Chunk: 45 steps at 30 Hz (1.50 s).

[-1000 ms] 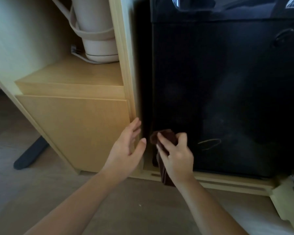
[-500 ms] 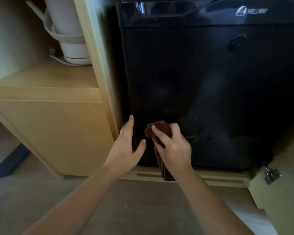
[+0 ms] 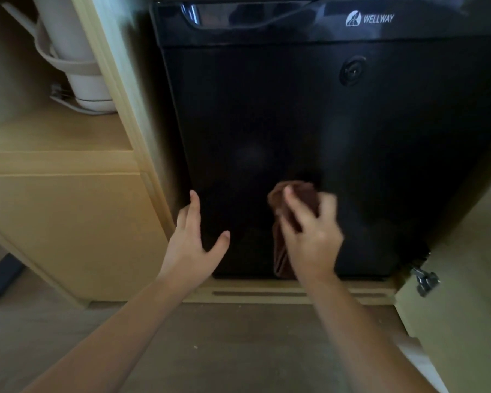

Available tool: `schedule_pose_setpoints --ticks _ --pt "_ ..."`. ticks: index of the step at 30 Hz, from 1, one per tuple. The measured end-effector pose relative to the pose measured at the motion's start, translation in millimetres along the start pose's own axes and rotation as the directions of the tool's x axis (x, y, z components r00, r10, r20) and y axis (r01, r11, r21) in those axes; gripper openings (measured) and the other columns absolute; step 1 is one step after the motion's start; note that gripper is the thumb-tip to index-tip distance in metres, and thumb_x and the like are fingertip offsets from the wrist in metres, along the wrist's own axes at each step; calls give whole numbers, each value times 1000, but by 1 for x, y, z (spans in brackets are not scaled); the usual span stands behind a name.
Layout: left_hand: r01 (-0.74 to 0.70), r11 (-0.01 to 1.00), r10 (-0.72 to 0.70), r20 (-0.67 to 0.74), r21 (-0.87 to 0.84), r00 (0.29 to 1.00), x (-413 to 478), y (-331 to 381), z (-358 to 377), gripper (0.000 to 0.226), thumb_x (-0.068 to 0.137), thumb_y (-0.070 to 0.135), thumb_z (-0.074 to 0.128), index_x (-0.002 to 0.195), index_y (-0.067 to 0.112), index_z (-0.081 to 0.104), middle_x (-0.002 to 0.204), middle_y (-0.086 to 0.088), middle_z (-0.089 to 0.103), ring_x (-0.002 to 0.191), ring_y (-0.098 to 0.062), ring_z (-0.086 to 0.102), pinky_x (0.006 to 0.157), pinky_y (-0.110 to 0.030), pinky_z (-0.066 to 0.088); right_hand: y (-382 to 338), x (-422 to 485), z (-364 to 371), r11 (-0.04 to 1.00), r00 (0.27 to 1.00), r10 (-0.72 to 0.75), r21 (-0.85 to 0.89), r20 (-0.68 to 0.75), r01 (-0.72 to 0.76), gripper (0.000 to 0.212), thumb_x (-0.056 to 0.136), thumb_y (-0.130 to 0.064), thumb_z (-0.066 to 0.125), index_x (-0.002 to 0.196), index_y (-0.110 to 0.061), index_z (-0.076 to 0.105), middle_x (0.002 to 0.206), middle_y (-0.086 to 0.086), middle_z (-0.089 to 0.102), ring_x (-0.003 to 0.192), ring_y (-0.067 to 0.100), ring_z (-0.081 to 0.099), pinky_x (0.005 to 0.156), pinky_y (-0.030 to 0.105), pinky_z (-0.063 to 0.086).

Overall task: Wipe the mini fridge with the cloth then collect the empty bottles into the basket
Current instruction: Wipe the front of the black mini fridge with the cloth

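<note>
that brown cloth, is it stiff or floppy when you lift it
Probably floppy: the brown cloth bunches under the right hand and its tail hangs limp down the fridge door. Likely light, since fingertips alone hold it.

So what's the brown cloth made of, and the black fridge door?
The brown cloth looks like soft woven fabric: it bunches and hangs in folds under the right hand. The fridge door looks like smooth, glossy plastic or painted metal, since it shows faint reflections; which one can't be told.
</note>
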<state>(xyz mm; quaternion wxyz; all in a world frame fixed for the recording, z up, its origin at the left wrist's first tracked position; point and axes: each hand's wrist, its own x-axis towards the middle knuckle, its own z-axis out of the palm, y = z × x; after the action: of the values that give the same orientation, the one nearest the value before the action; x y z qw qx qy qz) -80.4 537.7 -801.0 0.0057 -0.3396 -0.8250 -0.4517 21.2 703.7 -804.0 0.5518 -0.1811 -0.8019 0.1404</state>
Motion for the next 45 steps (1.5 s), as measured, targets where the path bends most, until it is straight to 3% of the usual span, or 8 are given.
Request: schedule_pose_setpoints --ticks 5,11,15,20,26,32,37,45 --pt "5 1000 -6 -16 -15 1000 -2 0 2 87 74 56 50 130 49 -16 148 4 21 129 -9 29 97 -25 30 -1 -26 4 997 971 -37 71 236 21 40 74 -12 75 112 -14 65 104 14 57 81 21 62 68 31 57" --pt "-6 1000 6 -33 -4 999 -1 -1 3 86 74 54 51 126 55 -18 144 5 24 126 -9 33 94 -24 31 48 18 -40 981 973 182 101 -141 -168 35 80 -17 69 115 -16 63 106 17 52 95 4 49 89 2 33" --pt "-20 1000 20 -31 -5 999 -1 -4 3 85 74 58 50 125 59 -18 144 7 23 129 -13 31 97 -27 31 52 10 -36 984 960 178 37 -216 -175 33 81 -13 67 113 -11 63 109 21 51 100 4 46 88 3 36" --pt "-8 1000 8 -26 -7 1000 -1 -3 1 88 69 65 49 126 57 -18 145 6 22 127 -9 31 96 -26 31 19 -35 9 994 996 95 54 1 -95 37 73 -12 75 109 -16 67 103 17 57 84 23 62 71 27 53" --pt "47 994 -40 -71 97 997 -3 7 14 102 72 55 56 142 34 -16 148 3 16 131 -14 26 94 -25 30 27 -42 6 992 987 22 121 157 -41 37 76 -15 73 112 -20 65 105 11 56 84 18 60 70 28 56" --pt "138 989 -127 -187 45 974 -1 27 40 113 69 52 64 143 24 -16 151 -1 7 137 -22 12 106 -34 19 97 -30 -49 936 932 347 102 -102 -337 44 77 -7 71 117 -17 58 112 20 49 99 17 50 91 4 34" --pt "147 986 -127 -221 73 967 -1 29 47 117 68 49 70 144 20 -15 152 -7 4 137 -25 8 106 -35 15 113 -27 -58 772 732 635 177 -245 -611 38 82 -8 66 119 -5 58 119 24 47 111 32 50 87 -4 26" --pt "170 979 -139 -237 114 962 -1 27 50 117 66 53 68 144 21 -14 152 -6 3 138 -25 7 107 -40 17 50 -41 -18 908 933 360 240 -26 -343 37 78 -7 71 114 -14 64 109 3 46 96 0 48 90 6 38"
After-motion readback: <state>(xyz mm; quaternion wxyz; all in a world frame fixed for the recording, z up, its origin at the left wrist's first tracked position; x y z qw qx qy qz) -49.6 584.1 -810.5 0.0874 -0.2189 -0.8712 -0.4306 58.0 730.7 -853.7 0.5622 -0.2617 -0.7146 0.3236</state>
